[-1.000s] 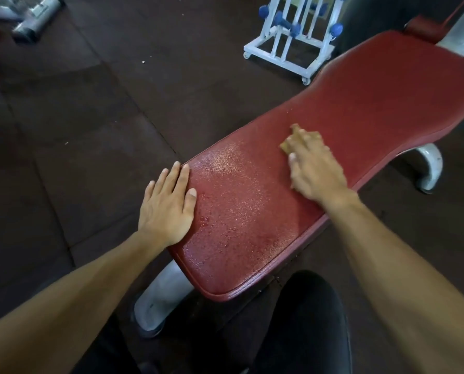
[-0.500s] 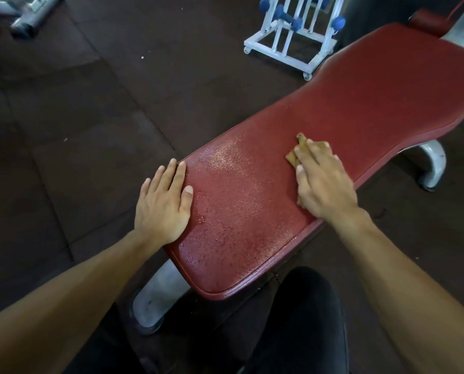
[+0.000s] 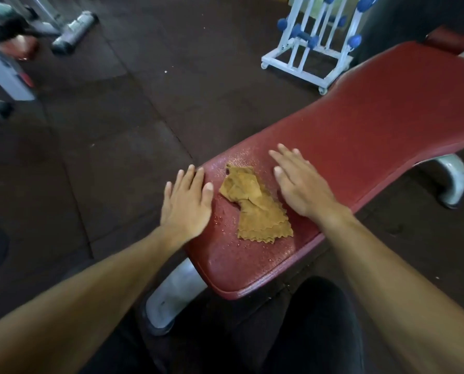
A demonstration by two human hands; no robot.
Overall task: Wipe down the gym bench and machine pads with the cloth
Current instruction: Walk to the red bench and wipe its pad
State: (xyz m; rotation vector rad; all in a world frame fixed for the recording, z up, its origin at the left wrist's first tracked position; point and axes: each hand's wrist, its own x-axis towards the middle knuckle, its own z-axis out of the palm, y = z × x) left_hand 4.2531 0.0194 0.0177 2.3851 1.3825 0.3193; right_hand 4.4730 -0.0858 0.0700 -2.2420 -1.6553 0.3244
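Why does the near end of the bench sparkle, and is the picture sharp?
Head view: dim light; the sparkle is glare off droplets on the bench around the cloth. Left hand and right hand are slightly motion-blurred; the wide lens bends the edges.

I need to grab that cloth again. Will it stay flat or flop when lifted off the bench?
Likely floppy: the cloth lies creased and folded over itself. Probably light, being thin with pinked edges. It may cling a little, since droplets speckle the bench around it.
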